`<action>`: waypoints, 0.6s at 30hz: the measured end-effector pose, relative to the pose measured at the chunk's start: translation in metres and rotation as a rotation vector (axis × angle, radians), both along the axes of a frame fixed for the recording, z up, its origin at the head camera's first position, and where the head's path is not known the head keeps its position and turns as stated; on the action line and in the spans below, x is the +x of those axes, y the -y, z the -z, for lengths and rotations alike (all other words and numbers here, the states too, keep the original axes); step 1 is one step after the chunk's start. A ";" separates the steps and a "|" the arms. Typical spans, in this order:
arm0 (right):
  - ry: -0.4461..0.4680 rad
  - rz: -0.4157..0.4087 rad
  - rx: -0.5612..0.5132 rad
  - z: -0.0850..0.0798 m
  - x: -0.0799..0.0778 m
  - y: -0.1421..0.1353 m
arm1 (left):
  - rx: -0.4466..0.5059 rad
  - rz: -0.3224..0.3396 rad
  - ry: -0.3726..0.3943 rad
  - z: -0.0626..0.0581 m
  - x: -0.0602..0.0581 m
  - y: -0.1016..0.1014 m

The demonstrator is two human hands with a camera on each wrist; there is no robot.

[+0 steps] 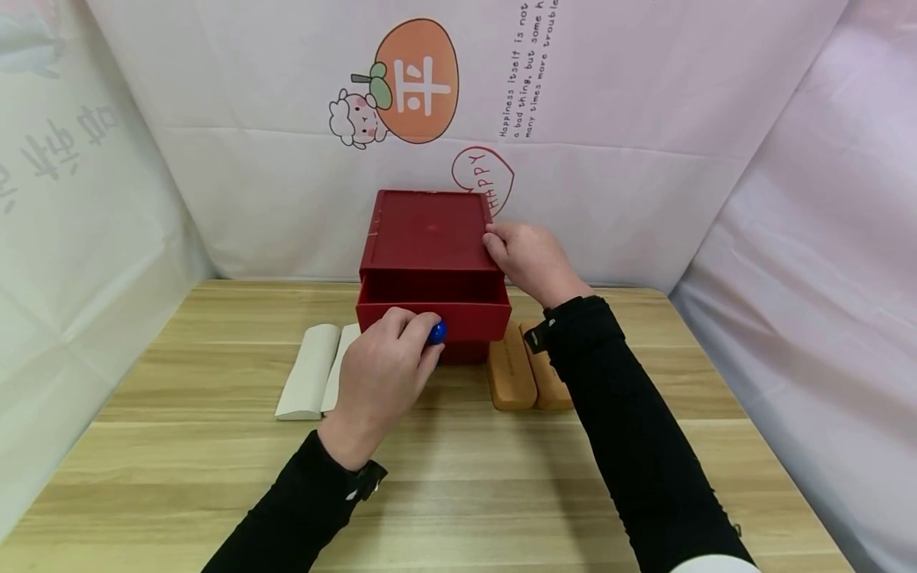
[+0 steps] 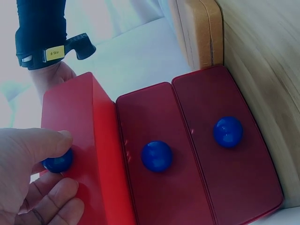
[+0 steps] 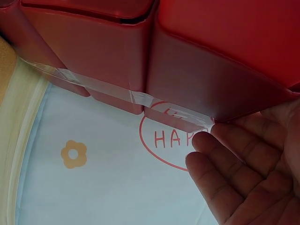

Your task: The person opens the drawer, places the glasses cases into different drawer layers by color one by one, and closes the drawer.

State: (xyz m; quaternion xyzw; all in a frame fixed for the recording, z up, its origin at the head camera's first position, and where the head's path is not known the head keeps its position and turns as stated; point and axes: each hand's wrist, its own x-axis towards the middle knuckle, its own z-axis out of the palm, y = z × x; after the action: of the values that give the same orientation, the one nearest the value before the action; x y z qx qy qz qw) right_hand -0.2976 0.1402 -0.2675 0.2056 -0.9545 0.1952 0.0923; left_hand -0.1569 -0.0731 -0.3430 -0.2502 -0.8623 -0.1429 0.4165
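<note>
A red drawer cabinet [image 1: 430, 231] stands against the back cloth, with its top drawer [image 1: 473, 318] pulled partway out. My left hand [image 1: 383, 366] pinches the blue round knob [image 2: 58, 161] of that drawer between thumb and fingers. Below it, the middle drawer [image 2: 152, 197] and the bottom drawer [image 2: 225, 178] are closed, each with its own blue knob. My right hand [image 1: 533, 259] rests at the cabinet's upper right edge. In the right wrist view its fingers [image 3: 234, 164] are loosely extended, touching the cabinet's side; the thumb is hidden there.
Left of the cabinet lies a white two-part object [image 1: 310, 374], partly behind my left hand. At right are two tan rounded blocks [image 1: 512, 374], partly covered by my right sleeve. Clear tape [image 3: 103, 86] runs along the cabinet's side. Printed white cloth [image 1: 609, 199] surrounds the wooden table [image 1: 444, 493].
</note>
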 end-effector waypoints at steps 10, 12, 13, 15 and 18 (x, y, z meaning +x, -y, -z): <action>-0.031 -0.013 -0.007 0.001 0.000 -0.001 | 0.014 -0.004 -0.010 0.000 0.006 0.000; -0.032 -0.014 -0.005 0.001 0.000 -0.001 | 0.015 -0.005 -0.004 0.000 0.007 0.000; -0.033 -0.014 -0.002 0.001 0.000 0.000 | 0.015 -0.005 -0.002 0.000 0.008 0.000; -0.034 -0.015 0.001 0.001 0.000 0.000 | 0.014 -0.004 0.005 0.000 0.010 0.000; -0.037 -0.015 0.006 0.001 0.001 0.000 | 0.012 -0.001 0.015 0.000 0.012 0.000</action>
State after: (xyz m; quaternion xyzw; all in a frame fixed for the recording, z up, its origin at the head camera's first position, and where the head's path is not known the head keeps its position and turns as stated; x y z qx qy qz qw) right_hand -0.2971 0.1400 -0.2682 0.2163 -0.9517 0.1893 0.1077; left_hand -0.1450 -0.0732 -0.3426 -0.2464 -0.8647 -0.1497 0.4114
